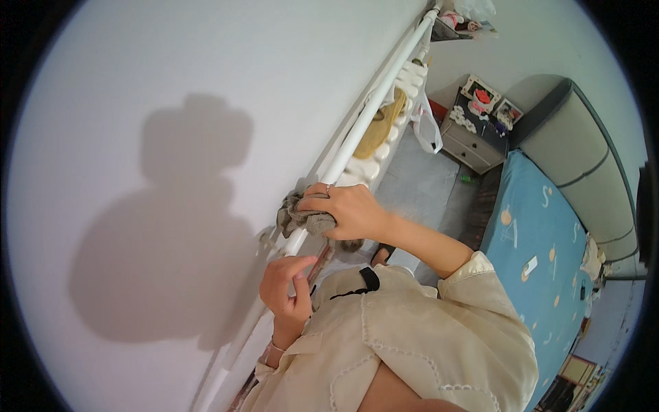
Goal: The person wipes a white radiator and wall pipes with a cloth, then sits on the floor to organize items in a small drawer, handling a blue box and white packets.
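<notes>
A grey cloth [309,213] is bunched around a white pipe [355,135] that runs diagonally along the wall. My right hand [355,211] grips the cloth and presses it round the pipe from above. My left hand [289,288] is nearer to my body, beside the lower stretch of the pipe, with fingers bent and apart and nothing seen in it. Below the pipe stands a white radiator [363,170], and a yellow-brown item [381,126] lies on it.
White wall [128,62] rises on the left. A white plastic bag [426,123] hangs by the radiator's far end. Beyond it stands a nightstand [471,139] with picture frames. A bed with a blue sheet [540,216] is at the right, with grey floor [417,175] between.
</notes>
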